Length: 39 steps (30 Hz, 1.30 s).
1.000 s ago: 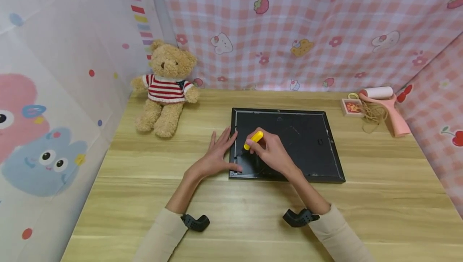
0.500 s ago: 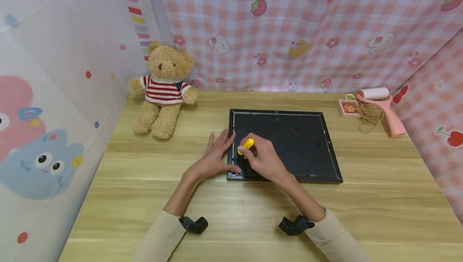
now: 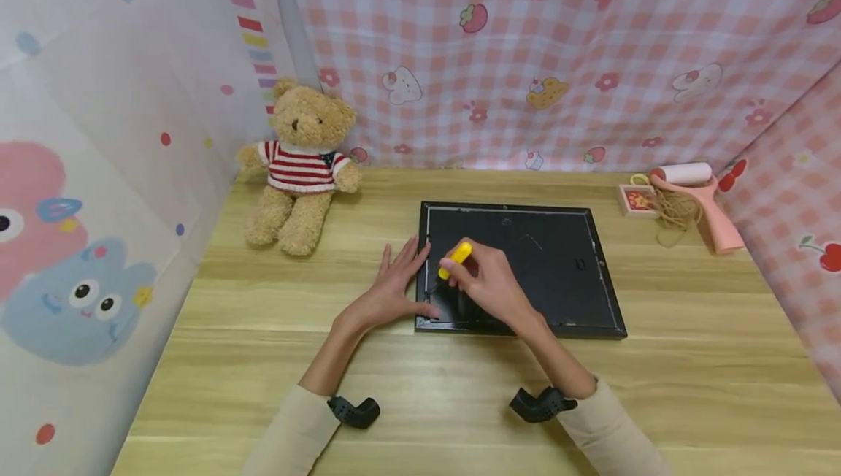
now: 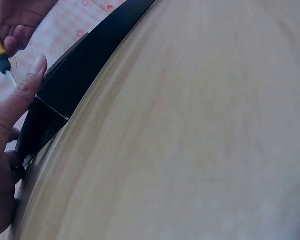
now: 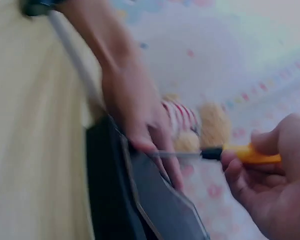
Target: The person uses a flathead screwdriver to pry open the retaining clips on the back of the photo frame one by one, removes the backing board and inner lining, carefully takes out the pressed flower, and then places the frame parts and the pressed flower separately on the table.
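Observation:
A black picture frame [image 3: 552, 279] lies back side up on the table. My right hand [image 3: 496, 282] grips the yellow handle of a screwdriver [image 3: 455, 260] above the frame's left part. In the right wrist view the thin metal shaft of the screwdriver [image 5: 245, 153] reaches toward the frame's rim, near the left thumb. Whether its tip touches anything, I cannot tell. My left hand [image 3: 388, 293] rests on the frame's left edge with fingers spread and straight. Its thumb lies on the near left corner, as the left wrist view also shows at the thumb [image 4: 30, 85].
A teddy bear [image 3: 302, 169] in a striped sweater sits at the back left. At the back right lie a pink-handled lint roller [image 3: 712, 217], a bundle of twine [image 3: 677, 209] and a small box [image 3: 637, 200]. A checked curtain [image 3: 499, 60] hangs behind the table.
My right hand moved the screwdriver toward the frame's left edge, then slightly back to the right. The handle's tilt changed. My left hand has kept its place on the frame.

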Available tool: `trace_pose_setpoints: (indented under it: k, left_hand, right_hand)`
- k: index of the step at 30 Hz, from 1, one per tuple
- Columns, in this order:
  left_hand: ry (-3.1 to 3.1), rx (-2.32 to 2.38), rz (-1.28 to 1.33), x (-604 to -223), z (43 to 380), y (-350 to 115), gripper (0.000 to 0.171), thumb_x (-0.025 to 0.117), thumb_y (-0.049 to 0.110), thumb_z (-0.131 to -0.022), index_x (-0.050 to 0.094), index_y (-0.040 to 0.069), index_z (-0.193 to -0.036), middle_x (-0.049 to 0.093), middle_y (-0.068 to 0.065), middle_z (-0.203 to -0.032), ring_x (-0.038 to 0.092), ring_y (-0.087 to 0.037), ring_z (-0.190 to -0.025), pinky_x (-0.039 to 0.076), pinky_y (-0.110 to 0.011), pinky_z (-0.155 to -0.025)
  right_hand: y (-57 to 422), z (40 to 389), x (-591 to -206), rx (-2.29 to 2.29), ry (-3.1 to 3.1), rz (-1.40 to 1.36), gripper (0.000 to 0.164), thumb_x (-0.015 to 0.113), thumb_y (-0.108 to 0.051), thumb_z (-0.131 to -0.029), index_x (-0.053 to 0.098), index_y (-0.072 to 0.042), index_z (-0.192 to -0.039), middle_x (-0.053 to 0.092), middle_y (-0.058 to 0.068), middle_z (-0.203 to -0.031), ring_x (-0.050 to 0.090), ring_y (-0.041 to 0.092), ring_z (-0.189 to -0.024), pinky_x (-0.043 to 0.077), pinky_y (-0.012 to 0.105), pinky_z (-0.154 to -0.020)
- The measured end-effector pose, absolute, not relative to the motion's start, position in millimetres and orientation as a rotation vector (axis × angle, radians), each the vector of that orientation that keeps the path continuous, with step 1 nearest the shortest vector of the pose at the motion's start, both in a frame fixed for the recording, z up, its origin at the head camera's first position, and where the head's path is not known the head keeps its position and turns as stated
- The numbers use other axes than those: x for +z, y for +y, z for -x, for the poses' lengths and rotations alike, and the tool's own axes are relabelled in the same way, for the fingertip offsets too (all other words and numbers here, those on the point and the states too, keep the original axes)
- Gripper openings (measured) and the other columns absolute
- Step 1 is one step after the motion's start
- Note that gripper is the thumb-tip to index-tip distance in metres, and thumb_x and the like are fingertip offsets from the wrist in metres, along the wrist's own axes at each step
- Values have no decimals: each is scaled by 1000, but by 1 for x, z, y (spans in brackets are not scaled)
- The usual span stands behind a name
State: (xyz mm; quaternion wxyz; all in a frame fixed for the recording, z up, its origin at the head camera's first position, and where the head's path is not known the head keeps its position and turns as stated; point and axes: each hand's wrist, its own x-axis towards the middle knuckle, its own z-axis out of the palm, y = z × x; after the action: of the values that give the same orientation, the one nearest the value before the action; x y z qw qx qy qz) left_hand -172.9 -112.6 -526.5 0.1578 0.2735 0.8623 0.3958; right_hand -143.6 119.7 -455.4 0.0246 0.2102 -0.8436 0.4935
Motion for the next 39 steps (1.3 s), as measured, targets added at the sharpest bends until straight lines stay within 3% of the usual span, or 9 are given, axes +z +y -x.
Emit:
trace_pose_setpoints:
  k: [7,13,15,21,24,32,39]
  left_hand:
    - [2461,1163,-788,-527,172,-110,132,95,43,-86,5,8,-177,-1,-16,-185,-5,-29,-173,-22,-55,-134]
    - [2450,1207,-810,-532,172,-112,144,81,81,-79,6,7,-177,-1,-16,-185,-5,-31,-173,-24,-53,-133]
    - [2454,1207,-812,-532,172,-112,146,78,85,-77,7,6,-177,-1,-16,-185,-5,-31,-173,-24,-52,-133]
    - [2471,1143,-785,-527,170,-110,133,94,45,-85,6,5,-176,0,-16,-185,-5,-29,-173,-22,-54,-134]
    - [2466,1142,-780,-526,170,-109,132,95,42,-86,6,5,-176,0,-15,-185,-5,-29,-173,-22,-54,-134]
    - [2447,1225,-786,-534,172,-114,149,75,90,-73,8,6,-177,2,-15,-185,-3,-30,-173,-25,-52,-133]
    - [2467,1227,-802,-537,175,-113,155,64,100,-67,9,6,-177,4,-16,-185,-2,-31,-173,-24,-54,-133]
  right_hand:
    - [152,159,-476,1842,-2394,-411,17,69,-8,-108,74,6,-117,75,23,-95,69,18,-77,62,25,-75]
    - [152,166,-489,1933,-2340,-400,19,69,-6,-108,74,9,-119,76,27,-103,72,15,-82,64,22,-83]
    - [150,168,-492,1970,-2341,-388,20,68,-6,-109,74,9,-119,75,28,-105,72,14,-82,64,22,-84]
    - [147,170,-499,2033,-2340,-357,22,67,-6,-109,73,11,-122,75,31,-109,73,12,-84,63,20,-87]
    - [146,171,-497,2012,-2357,-379,21,67,-5,-109,73,11,-121,75,30,-109,73,12,-84,63,20,-86]
    - [128,183,-474,1633,-2537,-618,13,74,-7,-105,77,3,-113,79,16,-98,75,19,-79,64,26,-75]
    - [113,190,-454,1373,-2634,-769,13,77,-8,-103,78,3,-109,74,10,-93,74,18,-75,63,27,-68]
